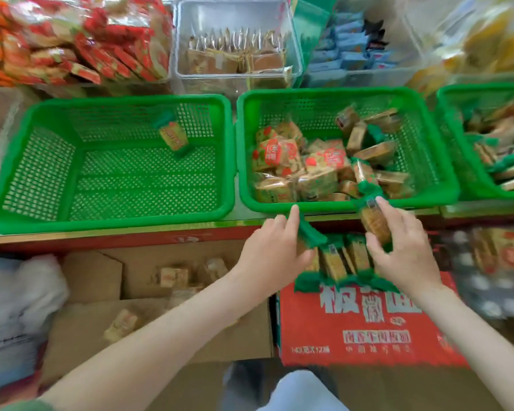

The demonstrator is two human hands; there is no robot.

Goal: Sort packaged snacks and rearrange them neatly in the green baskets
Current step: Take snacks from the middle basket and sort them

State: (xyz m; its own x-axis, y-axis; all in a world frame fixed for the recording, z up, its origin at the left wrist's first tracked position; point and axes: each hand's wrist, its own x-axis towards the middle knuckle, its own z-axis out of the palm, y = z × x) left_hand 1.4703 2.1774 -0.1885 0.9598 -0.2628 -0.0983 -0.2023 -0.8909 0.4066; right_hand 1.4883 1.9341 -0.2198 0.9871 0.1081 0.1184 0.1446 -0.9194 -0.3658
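Below the shelf edge, over a red carton (368,327) printed with large white Chinese characters, blurred and only partly legible, both hands work a row of green-ended snack packs (339,262). Left hand (272,247) pinches one pack's green end. Right hand (404,250) grips another pack (374,223). Left green basket (107,216) holds one packet (172,134); middle green basket (324,206) holds a mixed heap.
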